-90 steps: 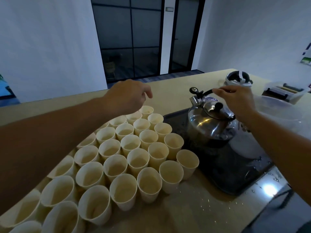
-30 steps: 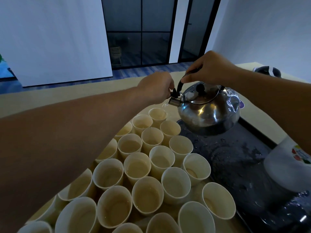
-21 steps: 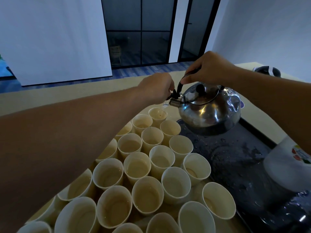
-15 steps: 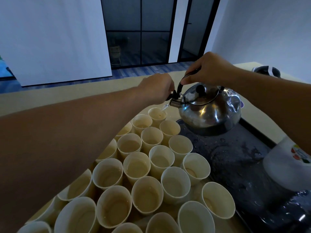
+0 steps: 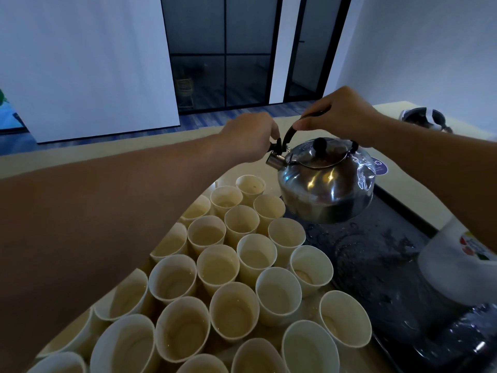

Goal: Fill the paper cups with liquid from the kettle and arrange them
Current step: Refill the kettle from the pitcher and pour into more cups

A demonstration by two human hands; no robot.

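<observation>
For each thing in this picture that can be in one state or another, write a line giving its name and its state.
Kettle: lifted off the tray, lid on.
Right hand: grips the kettle's handle.
Left hand: pinches the black spout cap.
Paper cups: upright, packed together, many holding liquid.
Tray: wet with droplets.

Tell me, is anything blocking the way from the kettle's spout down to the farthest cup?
Nothing visible. The spout hangs in open air above the farthest cup; the left hand holds the spout's cap, above the gap.
</observation>
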